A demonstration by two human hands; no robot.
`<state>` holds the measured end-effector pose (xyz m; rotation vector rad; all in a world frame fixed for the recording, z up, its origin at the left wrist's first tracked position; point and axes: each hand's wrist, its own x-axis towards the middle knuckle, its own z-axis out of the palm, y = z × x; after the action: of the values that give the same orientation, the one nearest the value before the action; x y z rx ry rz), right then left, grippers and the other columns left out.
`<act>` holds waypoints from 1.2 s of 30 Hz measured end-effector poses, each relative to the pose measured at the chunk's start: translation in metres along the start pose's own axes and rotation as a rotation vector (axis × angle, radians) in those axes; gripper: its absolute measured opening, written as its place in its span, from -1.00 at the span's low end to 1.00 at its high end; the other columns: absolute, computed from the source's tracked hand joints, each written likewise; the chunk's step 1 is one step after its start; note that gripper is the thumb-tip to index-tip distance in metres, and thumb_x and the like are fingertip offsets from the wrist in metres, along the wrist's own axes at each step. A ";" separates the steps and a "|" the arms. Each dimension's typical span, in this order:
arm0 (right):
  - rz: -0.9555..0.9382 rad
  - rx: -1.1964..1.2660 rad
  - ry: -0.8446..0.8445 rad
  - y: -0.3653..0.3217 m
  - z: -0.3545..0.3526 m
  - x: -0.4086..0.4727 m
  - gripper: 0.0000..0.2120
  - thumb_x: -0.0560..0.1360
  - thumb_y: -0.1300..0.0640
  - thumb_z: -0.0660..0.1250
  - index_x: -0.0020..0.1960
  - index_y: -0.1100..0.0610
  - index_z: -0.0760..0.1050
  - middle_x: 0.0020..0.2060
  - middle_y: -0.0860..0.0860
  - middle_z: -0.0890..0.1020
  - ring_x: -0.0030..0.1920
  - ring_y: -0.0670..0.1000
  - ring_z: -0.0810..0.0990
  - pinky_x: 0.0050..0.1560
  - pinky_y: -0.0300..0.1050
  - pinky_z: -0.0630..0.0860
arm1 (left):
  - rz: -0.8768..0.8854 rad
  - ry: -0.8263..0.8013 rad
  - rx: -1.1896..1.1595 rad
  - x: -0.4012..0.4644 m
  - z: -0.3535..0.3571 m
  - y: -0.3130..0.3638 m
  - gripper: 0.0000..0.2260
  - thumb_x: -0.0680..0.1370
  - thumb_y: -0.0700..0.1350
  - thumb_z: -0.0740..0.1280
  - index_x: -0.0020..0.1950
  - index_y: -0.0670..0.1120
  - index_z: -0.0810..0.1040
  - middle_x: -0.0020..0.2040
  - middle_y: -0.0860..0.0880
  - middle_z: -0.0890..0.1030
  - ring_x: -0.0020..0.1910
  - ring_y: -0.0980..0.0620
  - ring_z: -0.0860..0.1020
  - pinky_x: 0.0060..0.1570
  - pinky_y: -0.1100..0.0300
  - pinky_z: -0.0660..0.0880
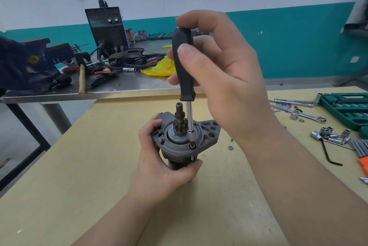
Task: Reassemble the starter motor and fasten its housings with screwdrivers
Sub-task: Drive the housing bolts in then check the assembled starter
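Note:
The starter motor [207, 135] stands upright on the wooden table [99, 166], its grey end housing and pinion shaft facing up. My left hand [159, 164] grips the motor body from the left and below the housing. My right hand [225, 70] holds the black handle of a screwdriver [184, 66], fingers curled round it, thumb on the front. The chrome shaft runs straight down, and its tip sits on a screw [192, 146] at the housing's front right edge.
Loose sockets [326, 133], wrenches [306, 115], a black hex key [328, 154] and a green tool case [346, 108] lie at the right. A nut [230, 147] lies near the motor. Behind, a steel bench holds a vise [27, 62], a welder [106, 29], a hammer [82, 80] and a yellow cloth [159, 67].

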<state>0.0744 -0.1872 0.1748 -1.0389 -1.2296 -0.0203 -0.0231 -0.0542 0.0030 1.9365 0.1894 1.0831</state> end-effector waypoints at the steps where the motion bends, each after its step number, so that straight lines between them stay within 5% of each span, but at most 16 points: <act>1: 0.010 0.016 -0.009 -0.001 -0.001 0.000 -0.78 0.68 0.26 0.27 0.28 0.05 0.49 -0.05 0.20 0.66 -0.06 0.29 0.66 -0.07 0.05 0.72 | -0.001 -0.002 0.000 0.000 0.000 0.001 -0.05 0.24 0.03 0.69 0.50 0.20 0.23 0.58 0.00 0.35 0.49 -0.12 0.50 0.41 -0.09 0.50; 6: -0.015 -0.062 -0.025 0.000 -0.002 0.000 -0.71 0.66 0.23 0.38 0.31 -0.03 0.47 -0.12 0.14 0.60 -0.21 0.20 0.64 -0.16 0.23 0.71 | 0.001 -0.047 -0.021 0.003 -0.001 0.007 -0.10 0.28 -0.02 0.64 0.49 0.21 0.22 0.57 -0.11 0.37 0.49 -0.08 0.50 0.44 0.00 0.45; 11: -0.041 -0.090 -0.008 0.003 0.001 0.003 -0.69 0.60 0.13 0.47 0.28 -0.11 0.51 -0.18 -0.08 0.59 -0.28 0.03 0.59 -0.21 0.13 0.70 | 0.004 -0.084 -0.032 0.002 -0.004 0.011 -0.10 0.28 -0.05 0.63 0.51 0.16 0.22 0.65 -0.03 0.29 0.59 -0.09 0.39 0.52 -0.22 0.39; 21: 0.013 -0.053 -0.040 0.001 -0.002 0.000 -0.67 0.63 0.23 0.42 0.33 -0.03 0.48 -0.20 0.02 0.66 -0.25 0.21 0.70 -0.17 0.23 0.71 | -0.010 -0.179 -0.075 0.006 -0.015 0.009 -0.13 0.31 -0.08 0.58 0.51 0.14 0.21 0.69 -0.06 0.20 0.67 -0.10 0.26 0.56 -0.36 0.28; 28: 0.029 0.013 -0.064 0.001 -0.003 -0.002 -0.64 0.64 0.34 0.33 0.37 0.05 0.49 -0.07 0.09 0.72 -0.03 0.20 0.75 0.00 0.09 0.74 | 0.011 -0.149 -0.088 0.004 -0.009 0.008 -0.11 0.31 -0.09 0.59 0.53 0.09 0.18 0.66 -0.08 0.22 0.62 -0.15 0.33 0.55 -0.23 0.37; 36: -0.039 -0.149 -0.025 -0.001 0.001 0.002 -0.55 0.55 0.13 0.56 0.36 -0.06 0.50 -0.24 -0.15 0.54 -0.22 0.01 0.57 -0.14 -0.13 0.59 | 0.031 -0.127 -0.092 0.005 -0.008 0.005 -0.11 0.31 -0.07 0.63 0.52 0.10 0.21 0.65 0.03 0.28 0.61 -0.10 0.36 0.54 -0.02 0.39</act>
<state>0.0742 -0.1862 0.1775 -1.1475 -1.2862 -0.1310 -0.0273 -0.0500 0.0119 1.9230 0.0390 0.9679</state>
